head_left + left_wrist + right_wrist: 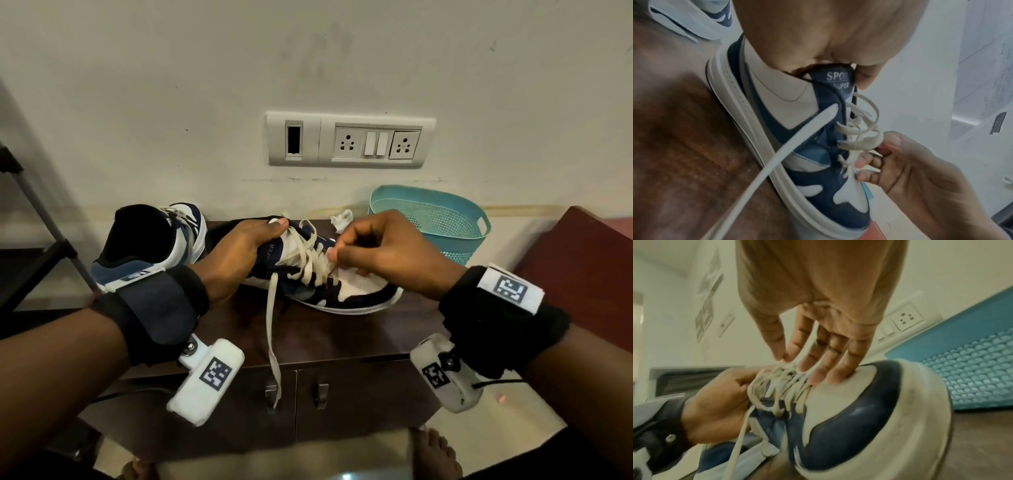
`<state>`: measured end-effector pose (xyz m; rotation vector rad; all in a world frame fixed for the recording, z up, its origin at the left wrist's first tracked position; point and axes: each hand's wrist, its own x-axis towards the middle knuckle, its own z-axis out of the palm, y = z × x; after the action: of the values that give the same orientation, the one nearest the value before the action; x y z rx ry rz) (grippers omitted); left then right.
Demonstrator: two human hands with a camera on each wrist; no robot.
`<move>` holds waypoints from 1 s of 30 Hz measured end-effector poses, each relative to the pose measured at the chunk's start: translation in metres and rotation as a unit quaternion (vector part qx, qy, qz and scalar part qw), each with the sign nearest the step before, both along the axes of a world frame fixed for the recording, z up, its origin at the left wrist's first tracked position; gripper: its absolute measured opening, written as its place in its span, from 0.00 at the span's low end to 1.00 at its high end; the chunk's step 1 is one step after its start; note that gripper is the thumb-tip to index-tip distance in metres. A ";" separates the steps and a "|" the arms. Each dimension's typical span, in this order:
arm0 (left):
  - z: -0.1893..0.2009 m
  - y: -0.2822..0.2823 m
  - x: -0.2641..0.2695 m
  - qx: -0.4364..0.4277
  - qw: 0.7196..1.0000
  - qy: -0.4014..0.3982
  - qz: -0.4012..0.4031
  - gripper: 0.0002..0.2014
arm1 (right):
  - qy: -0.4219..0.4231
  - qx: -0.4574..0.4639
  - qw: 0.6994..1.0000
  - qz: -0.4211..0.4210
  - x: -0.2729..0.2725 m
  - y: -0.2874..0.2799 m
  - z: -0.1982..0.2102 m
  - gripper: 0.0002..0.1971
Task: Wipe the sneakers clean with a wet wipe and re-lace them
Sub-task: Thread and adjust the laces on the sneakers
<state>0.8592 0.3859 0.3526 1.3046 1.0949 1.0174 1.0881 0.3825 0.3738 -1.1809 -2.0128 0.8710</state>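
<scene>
The sneaker (322, 274) I'm lacing lies on the cabinet (342, 335) dead ahead, toe toward three o'clock. My left hand (239, 250) is at its nine o'clock end, my right hand (387, 253) over the laces (308, 260). Second sneaker (150, 240) at ten o'clock. Crumpled wipe (342, 221) behind at twelve, basket (431, 222) at two. One lace end hangs over the front edge.

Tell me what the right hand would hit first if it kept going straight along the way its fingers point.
The right hand points down at the sneaker. Its fingertips already touch the white toe panel beside the laces, so the sneaker itself comes first.
</scene>
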 end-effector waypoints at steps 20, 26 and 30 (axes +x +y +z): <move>0.005 -0.003 -0.002 0.030 0.999 0.030 -0.021 0.25 | -0.009 0.079 0.994 -0.072 -0.032 0.013 -0.011 0.07; 0.006 0.000 -0.001 0.034 0.999 0.039 -0.011 0.21 | 0.175 -0.021 0.983 -0.043 -0.038 0.007 -0.007 0.04; 0.008 -0.001 -0.004 0.030 0.998 0.044 -0.016 0.22 | 0.115 -0.048 0.992 -0.003 -0.024 0.008 -0.001 0.09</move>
<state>0.8554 0.3850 0.3607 1.4218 1.1150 0.9833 1.0638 0.3901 0.3733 -1.0831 -1.7984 1.0617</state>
